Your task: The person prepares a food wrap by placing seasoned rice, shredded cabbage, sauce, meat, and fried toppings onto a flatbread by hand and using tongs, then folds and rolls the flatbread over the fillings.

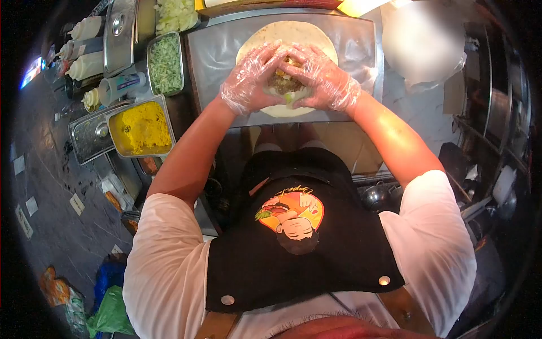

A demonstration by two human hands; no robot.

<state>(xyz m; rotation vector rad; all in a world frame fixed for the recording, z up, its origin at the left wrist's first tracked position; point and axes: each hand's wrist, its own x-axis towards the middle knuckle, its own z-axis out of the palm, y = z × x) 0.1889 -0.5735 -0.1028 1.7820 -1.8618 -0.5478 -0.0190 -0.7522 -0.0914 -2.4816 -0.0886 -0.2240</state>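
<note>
A round flatbread, a tortilla, lies on the metal work surface. On its middle sits a mound of filling, with brown minced-looking pieces, some yellow bits and pale green shreds. My left hand, in a clear plastic glove, curves around the filling from the left. From the right my right hand, gloved the same way, cups it too. The fingertips of both hands come together at the far side of the mound, and the thumbs lie at its near side. Parts of the filling are hidden under my fingers.
At the left stand a metal pan of yellow rice-like food and a tray of shredded greens. Beyond is chopped pale vegetable. Squeeze bottles line the far left. A stack under plastic, blurred, stands at the right.
</note>
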